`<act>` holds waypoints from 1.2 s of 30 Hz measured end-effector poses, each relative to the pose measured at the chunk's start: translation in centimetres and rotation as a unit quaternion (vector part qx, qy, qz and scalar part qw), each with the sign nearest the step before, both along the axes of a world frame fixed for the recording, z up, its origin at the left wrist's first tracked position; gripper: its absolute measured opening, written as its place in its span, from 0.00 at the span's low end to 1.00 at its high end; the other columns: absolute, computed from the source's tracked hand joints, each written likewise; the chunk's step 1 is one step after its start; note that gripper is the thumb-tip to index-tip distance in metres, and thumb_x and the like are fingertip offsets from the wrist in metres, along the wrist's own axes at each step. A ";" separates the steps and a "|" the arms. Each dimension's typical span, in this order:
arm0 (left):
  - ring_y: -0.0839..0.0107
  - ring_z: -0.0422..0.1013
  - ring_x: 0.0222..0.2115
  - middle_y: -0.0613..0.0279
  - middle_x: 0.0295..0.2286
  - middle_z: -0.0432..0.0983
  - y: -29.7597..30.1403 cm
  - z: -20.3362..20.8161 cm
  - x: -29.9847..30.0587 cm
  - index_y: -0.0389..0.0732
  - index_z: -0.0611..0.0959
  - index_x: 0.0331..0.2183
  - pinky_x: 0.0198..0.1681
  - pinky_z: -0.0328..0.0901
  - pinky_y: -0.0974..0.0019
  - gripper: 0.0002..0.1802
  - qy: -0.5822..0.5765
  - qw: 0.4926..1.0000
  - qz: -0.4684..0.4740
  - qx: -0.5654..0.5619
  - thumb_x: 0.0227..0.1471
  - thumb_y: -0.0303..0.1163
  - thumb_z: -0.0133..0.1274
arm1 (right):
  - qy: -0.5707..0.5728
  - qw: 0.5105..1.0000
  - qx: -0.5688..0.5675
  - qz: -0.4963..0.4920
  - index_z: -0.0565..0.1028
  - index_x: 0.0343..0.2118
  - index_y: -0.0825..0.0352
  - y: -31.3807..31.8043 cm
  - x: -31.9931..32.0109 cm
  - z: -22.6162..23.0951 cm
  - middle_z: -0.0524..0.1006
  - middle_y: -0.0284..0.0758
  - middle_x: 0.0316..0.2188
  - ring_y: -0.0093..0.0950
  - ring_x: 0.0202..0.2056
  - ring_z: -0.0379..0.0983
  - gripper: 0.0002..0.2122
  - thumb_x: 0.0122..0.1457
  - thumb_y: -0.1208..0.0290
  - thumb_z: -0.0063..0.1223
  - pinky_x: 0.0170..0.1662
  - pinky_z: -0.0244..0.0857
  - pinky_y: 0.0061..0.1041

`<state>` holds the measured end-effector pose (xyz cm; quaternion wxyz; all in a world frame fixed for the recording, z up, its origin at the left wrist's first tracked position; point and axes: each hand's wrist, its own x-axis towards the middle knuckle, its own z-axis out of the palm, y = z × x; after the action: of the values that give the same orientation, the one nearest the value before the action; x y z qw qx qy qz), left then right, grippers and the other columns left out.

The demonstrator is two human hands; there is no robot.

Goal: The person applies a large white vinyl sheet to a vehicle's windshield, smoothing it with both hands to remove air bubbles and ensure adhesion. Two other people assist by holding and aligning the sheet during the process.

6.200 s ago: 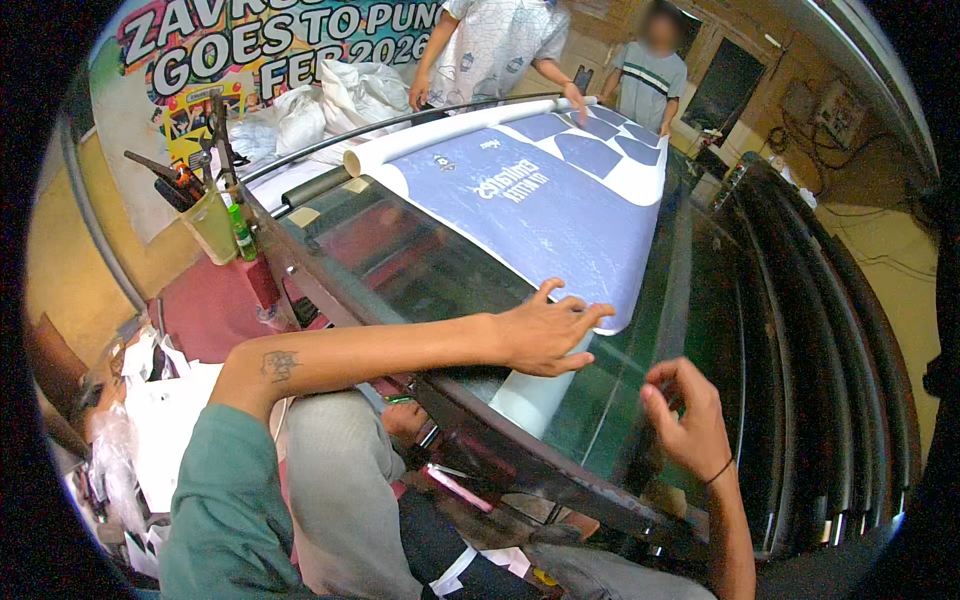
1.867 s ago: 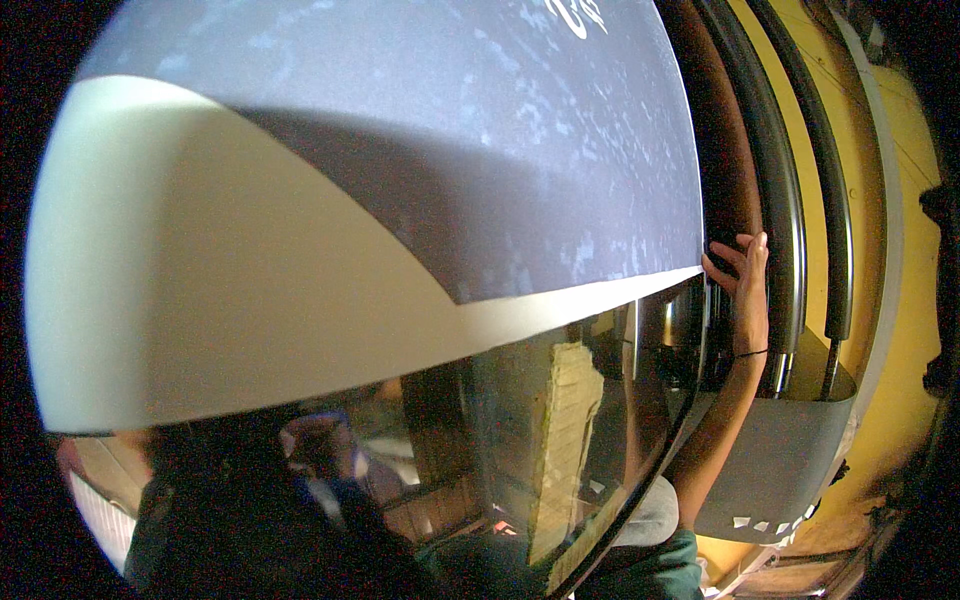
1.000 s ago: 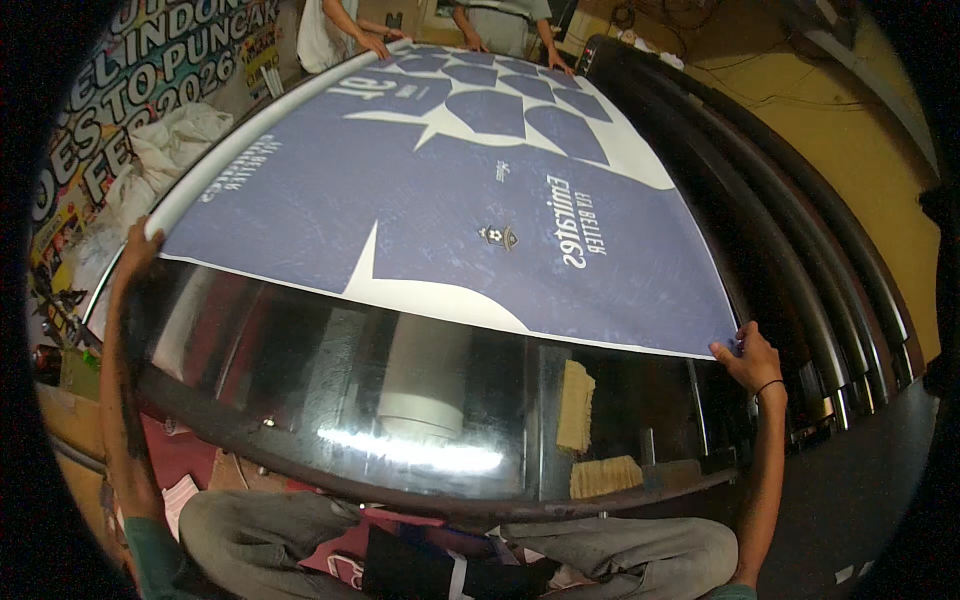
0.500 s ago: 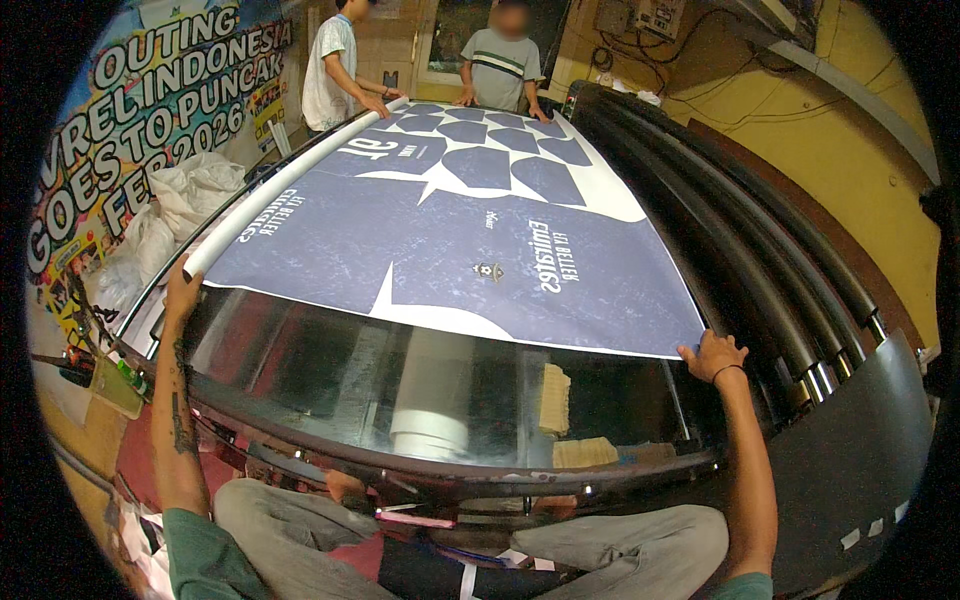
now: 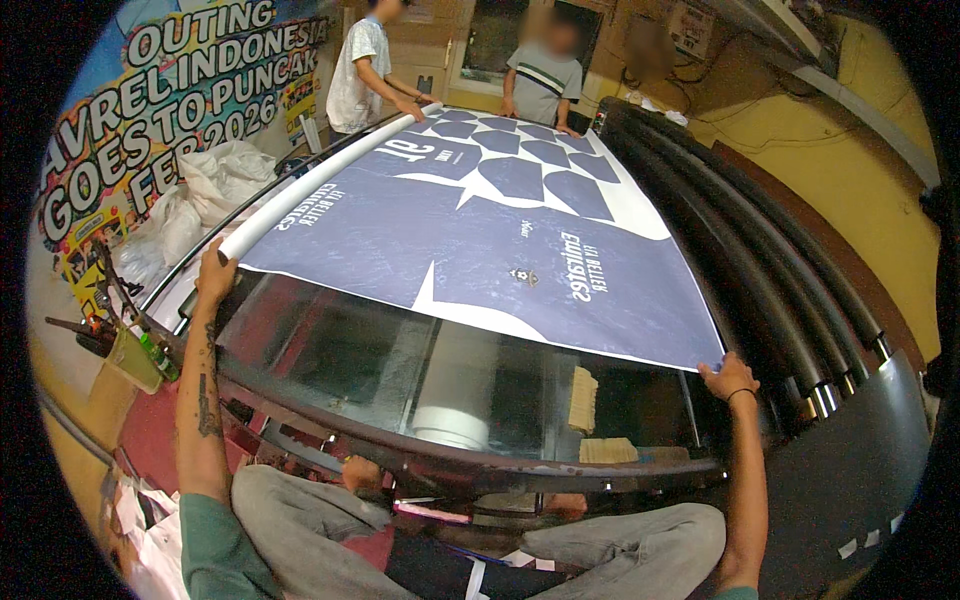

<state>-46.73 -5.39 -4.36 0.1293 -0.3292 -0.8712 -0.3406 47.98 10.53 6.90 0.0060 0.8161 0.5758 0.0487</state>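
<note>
A large printed paper sheet [image 5: 480, 255], dark blue jersey shapes on white, lies spread over a glossy dark table. Along its left side the sheet runs into a long white paper roll [image 5: 320, 180]. My left hand [image 5: 214, 274] is closed round the roll's near end. At the sheet's near right corner, my right hand [image 5: 731, 378] grips the edge between thumb and fingers. Across the table, one person [image 5: 362, 68] has hands on the roll's far end. Another person [image 5: 543, 82] stands at the far edge with hands down by the sheet's far right part.
Long black rollers [image 5: 745, 245] flank the table on the right. Under the glossy near surface [image 5: 330, 318] show a white roll [image 5: 452, 385] and yellowish blocks [image 5: 583, 400]. White plastic bags [image 5: 225, 180] and a tool basket [image 5: 135, 358] stand left. My bent legs [image 5: 630, 545] are below the table's near rail.
The view has turned slightly left, so the table sits farther right. My right fingers have drawn in on the sheet's corner. My left hand keeps its hold on the roll.
</note>
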 end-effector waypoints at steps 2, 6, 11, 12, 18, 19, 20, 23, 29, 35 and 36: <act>0.51 0.66 0.58 0.50 0.57 0.68 -0.2 0.2 0.5 0.53 0.67 0.64 0.56 0.59 0.38 0.37 0.000 1.000 -0.007 0.003 0.54 0.43 0.59 | 0.013 1.000 0.020 0.006 0.70 0.58 0.63 0.0 0.1 -0.2 0.73 0.43 0.59 0.45 0.60 0.68 0.34 0.56 0.41 0.59 0.60 0.58 0.56; 0.50 0.67 0.58 0.50 0.57 0.68 -0.5 0.6 1.1 0.54 0.67 0.64 0.57 0.59 0.39 0.38 -0.002 1.000 0.011 -0.011 0.53 0.43 0.59 | -0.004 0.999 0.033 0.004 0.69 0.57 0.64 0.1 0.2 -0.8 0.74 0.44 0.58 0.46 0.59 0.69 0.34 0.57 0.42 0.58 0.60 0.57 0.56; 0.49 0.69 0.54 0.50 0.52 0.71 -0.6 1.0 1.8 0.54 0.68 0.63 0.55 0.61 0.40 0.38 0.015 1.000 -0.016 0.012 0.51 0.43 0.59 | -0.020 0.999 0.043 0.015 0.69 0.56 0.65 -0.1 0.3 -1.2 0.74 0.45 0.57 0.47 0.58 0.70 0.32 0.58 0.43 0.57 0.59 0.57 0.57; 0.49 0.69 0.54 0.49 0.52 0.72 -0.4 1.1 2.0 0.54 0.68 0.62 0.54 0.61 0.41 0.38 0.021 0.999 -0.020 0.016 0.51 0.43 0.59 | -0.015 0.999 0.041 0.011 0.69 0.56 0.65 -0.2 0.4 -1.0 0.74 0.46 0.57 0.47 0.58 0.70 0.32 0.58 0.43 0.56 0.59 0.57 0.58; 0.48 0.69 0.55 0.53 0.54 0.73 -0.8 2.6 5.1 0.50 0.70 0.59 0.55 0.60 0.40 0.35 -0.010 0.998 0.056 0.000 0.51 0.44 0.60 | 0.002 0.999 0.051 0.020 0.71 0.53 0.66 -0.7 0.5 -0.8 0.76 0.44 0.55 0.45 0.57 0.71 0.31 0.58 0.43 0.55 0.58 0.58 0.58; 0.49 0.68 0.55 0.54 0.54 0.73 -1.0 3.0 5.7 0.50 0.70 0.59 0.55 0.59 0.40 0.35 -0.022 0.998 0.056 0.003 0.51 0.44 0.60 | -0.002 0.998 0.056 0.021 0.71 0.53 0.66 -0.6 0.6 -0.9 0.76 0.44 0.55 0.45 0.57 0.71 0.31 0.58 0.43 0.55 0.58 0.58 0.59; 0.49 0.68 0.55 0.54 0.54 0.72 -1.1 3.4 6.3 0.49 0.70 0.59 0.56 0.58 0.40 0.35 -0.028 0.998 0.061 0.006 0.51 0.44 0.60 | -0.002 0.998 0.059 0.023 0.71 0.53 0.66 -0.4 0.7 -1.1 0.76 0.44 0.55 0.45 0.57 0.71 0.31 0.58 0.43 0.55 0.58 0.58 0.60; 0.49 0.67 0.56 0.54 0.54 0.73 -1.4 4.1 7.5 0.47 0.70 0.59 0.57 0.57 0.43 0.35 -0.041 0.997 0.060 0.012 0.51 0.44 0.60 | -0.016 0.997 0.070 0.026 0.70 0.55 0.65 0.3 1.6 -1.8 0.75 0.45 0.55 0.47 0.56 0.72 0.32 0.57 0.41 0.55 0.58 0.57 0.64; 0.47 0.67 0.56 0.52 0.55 0.73 -1.3 3.9 6.8 0.46 0.70 0.59 0.58 0.58 0.43 0.34 -0.058 0.995 0.075 0.012 0.54 0.47 0.57 | -0.020 0.997 0.066 0.029 0.72 0.53 0.65 1.1 2.4 -2.6 0.76 0.44 0.53 0.49 0.55 0.72 0.35 0.55 0.36 0.54 0.55 0.59 0.66; 0.43 0.66 0.57 0.47 0.57 0.71 -1.1 2.8 3.8 0.45 0.69 0.60 0.59 0.58 0.42 0.36 -0.095 0.992 0.084 0.014 0.54 0.50 0.54 | -0.005 0.998 0.056 0.010 0.76 0.47 0.64 0.3 1.2 -1.5 0.76 0.41 0.53 0.46 0.55 0.73 0.27 0.58 0.42 0.55 0.58 0.58 0.59; 0.43 0.66 0.57 0.45 0.57 0.70 -1.0 2.6 3.4 0.45 0.69 0.61 0.59 0.58 0.42 0.37 -0.096 0.992 0.088 0.004 0.54 0.50 0.54 | -0.009 0.998 0.056 0.008 0.76 0.46 0.63 0.3 1.0 -1.5 0.76 0.41 0.52 0.45 0.54 0.73 0.27 0.58 0.42 0.55 0.57 0.59 0.59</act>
<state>-43.33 -6.37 -1.73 0.0759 -0.2170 -0.9037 -0.3611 49.01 10.78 5.44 -0.0348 0.8101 0.5786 0.0882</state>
